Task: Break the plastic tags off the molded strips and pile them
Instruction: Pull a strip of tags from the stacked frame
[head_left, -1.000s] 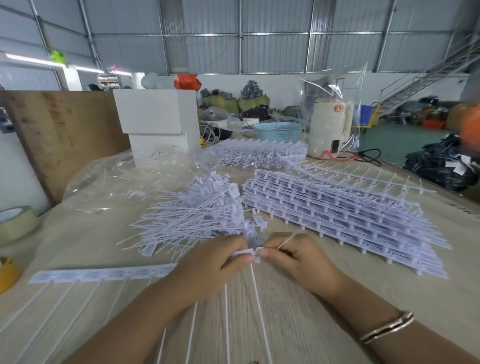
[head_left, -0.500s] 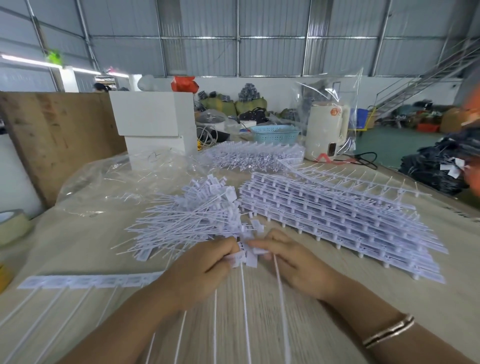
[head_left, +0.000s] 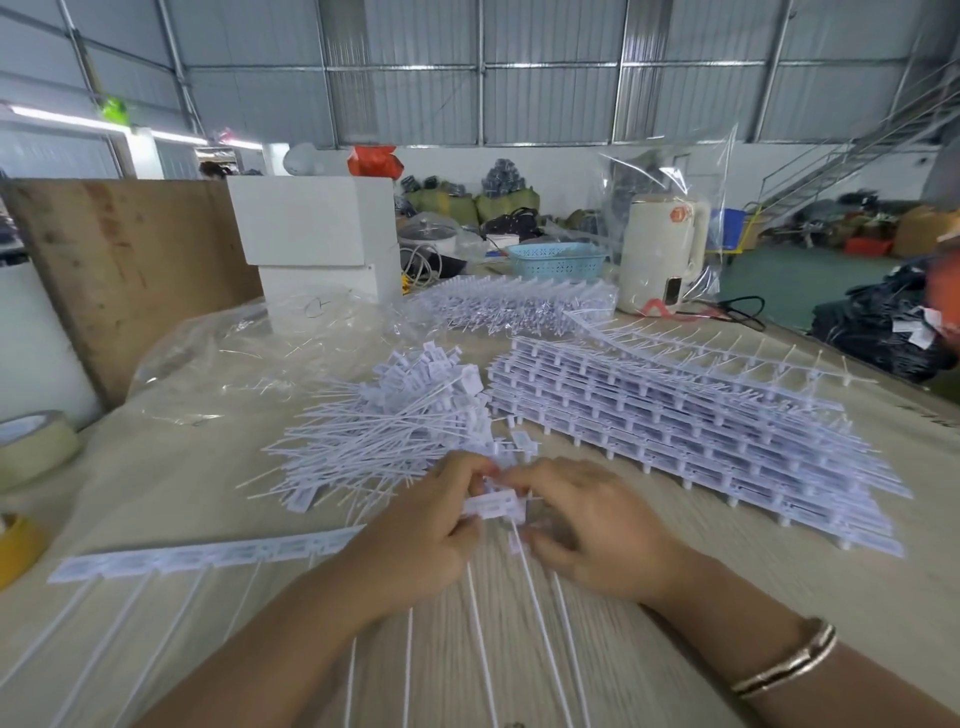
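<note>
I see a corrugated metal wall far beyond the hands, a lit tube upper left, a metal staircase right, green floor.

Left hand and right hand pinch white tag on strip; tag pile just beyond.

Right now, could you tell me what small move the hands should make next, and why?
Probably snap the tag free and drop it on the pile just ahead. Both the left hand and right hand pinch it, with the strip trailing left.
</note>
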